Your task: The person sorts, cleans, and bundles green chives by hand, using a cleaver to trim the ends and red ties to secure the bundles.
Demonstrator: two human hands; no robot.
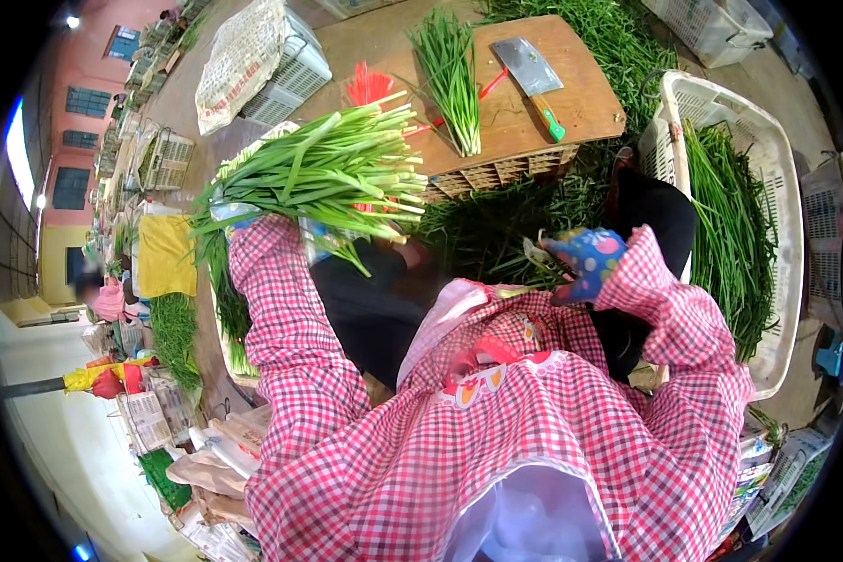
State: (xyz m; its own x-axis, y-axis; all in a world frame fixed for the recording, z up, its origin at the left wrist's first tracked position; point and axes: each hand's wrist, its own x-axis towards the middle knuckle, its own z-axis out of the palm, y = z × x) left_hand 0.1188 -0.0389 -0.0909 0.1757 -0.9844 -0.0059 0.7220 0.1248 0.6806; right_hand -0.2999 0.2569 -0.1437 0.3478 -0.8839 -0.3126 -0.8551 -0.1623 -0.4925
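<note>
A big bunch of green garlic chives or similar stalks (pixel 337 165) lies over my left hand (pixel 242 214), which is mostly hidden beneath the leaves; the pale cut ends point right. My right hand (pixel 584 263), in a blue patterned glove, is above my right thigh with a few leaf scraps at its fingers. Ahead, a smaller bunch (pixel 456 91) rests on a wooden board (pixel 590 84), across a red strip. To its right lies a cleaver (pixel 530 74) with a wood and green handle. Red ties (pixel 370 86) sit at the board's left edge.
On my right stands a white plastic basket (pixel 790 232) holding long green stalks (pixel 727 211). Another crate (pixel 302 70) with a woven sack (pixel 242 60) is at the upper left. Loose leaves (pixel 569 21) cover the floor around the board. Further left are more crates (pixel 168 161) and a person in pink (pixel 112 298).
</note>
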